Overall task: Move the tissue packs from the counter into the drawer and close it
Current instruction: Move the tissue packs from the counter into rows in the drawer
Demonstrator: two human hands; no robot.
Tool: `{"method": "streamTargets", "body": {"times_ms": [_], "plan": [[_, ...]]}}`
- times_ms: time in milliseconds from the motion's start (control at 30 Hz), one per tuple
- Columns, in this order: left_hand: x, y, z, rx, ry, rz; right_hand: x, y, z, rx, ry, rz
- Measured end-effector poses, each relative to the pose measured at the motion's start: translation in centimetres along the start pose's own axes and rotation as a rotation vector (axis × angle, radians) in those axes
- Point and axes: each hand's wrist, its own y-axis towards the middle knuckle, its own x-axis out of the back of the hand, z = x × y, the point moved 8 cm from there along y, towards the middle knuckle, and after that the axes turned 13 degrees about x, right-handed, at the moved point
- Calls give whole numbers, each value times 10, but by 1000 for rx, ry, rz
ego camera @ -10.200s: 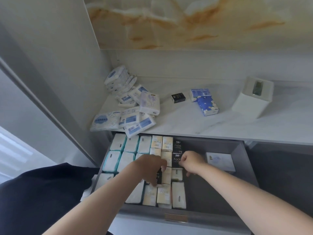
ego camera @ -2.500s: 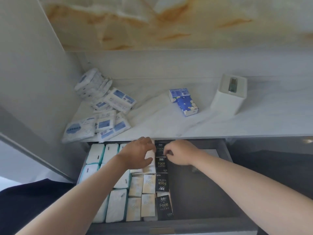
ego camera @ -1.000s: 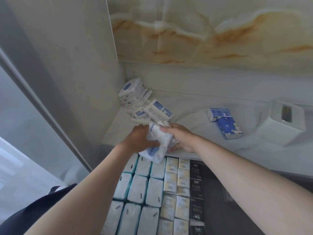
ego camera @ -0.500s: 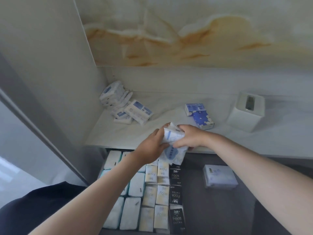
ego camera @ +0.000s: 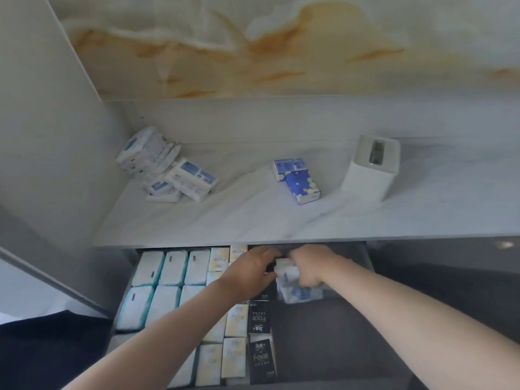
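Both bare forearms reach in from the lower edge and meet at the back of the open dark grey drawer [ego camera: 323,347], just under the front lip of the white marble-patterned bench [ego camera: 253,218]. The right hand [ego camera: 308,266] lies knuckles up, its fingers curled down and clamped over a bundle of soft white-and-blue tissue packs [ego camera: 299,291]. The left hand [ego camera: 251,270] comes at the bundle from the left, fingers above and thumb below, pinching its left edge; motion blur softens the fingertips. The bundle sits low inside the drawer, over the bare right half, just beside a column of black tissue packs [ego camera: 260,358]. Whether it touches the drawer floor I cannot tell.

Left of the black column stand cream tissue packs [ego camera: 235,319], and further left white packs with teal edges [ego camera: 157,277] in tidy rows. The left forearm crosses over several of them.

On the bench, a heap of white-and-blue packs [ego camera: 160,167] leans in the back left corner against the grey side panel [ego camera: 42,108]. Well apart, toward the middle, a pale blue pack [ego camera: 289,166] touches a dark blue pack with white flowers [ego camera: 302,188]. To their right a white square tissue box [ego camera: 371,175] stands upright, a dark slot in its top. Behind runs a cream wall panel with orange veins [ego camera: 253,46]. Dark cloth [ego camera: 42,353] fills the lower left corner.
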Motion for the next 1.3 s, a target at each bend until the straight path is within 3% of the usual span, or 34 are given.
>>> {"method": "streamTargets", "body": {"times_ms": [100, 233, 400, 533, 633, 733, 800, 933, 1100, 1200, 1300], "plan": [[-15, 4, -3, -70, 61, 18, -26, 18, -5, -23, 12, -10], [-38, 13, 4, -17, 149, 70, -48, 35, -17, -72, 90, -115], [-53, 35, -5, -37, 342, -11, -59, 49, -22, -130, 277, -280], [-56, 46, 1, 81, 482, -20, -72, 47, -29, -182, 616, -408], [-58, 42, 2, 87, 457, -53, -93, 43, -41, -462, 887, -457], [-56, 37, 5, 106, 426, -92, -120, 35, -38, -792, 1378, -503], [-55, 35, 5, 108, 409, -115, -129, 43, -27, -751, 1545, -437], [-46, 31, 0, 71, 380, -162, -117, 54, -26, -519, 1255, -427], [-52, 34, 2, 3, 398, -132, -97, 28, -42, -633, 1083, -560], [-52, 40, 3, 61, 397, -108, -85, 26, -25, -518, 975, -569], [-52, 41, 2, 60, 368, -98, -89, 30, -18, -441, 1036, -512]]}}
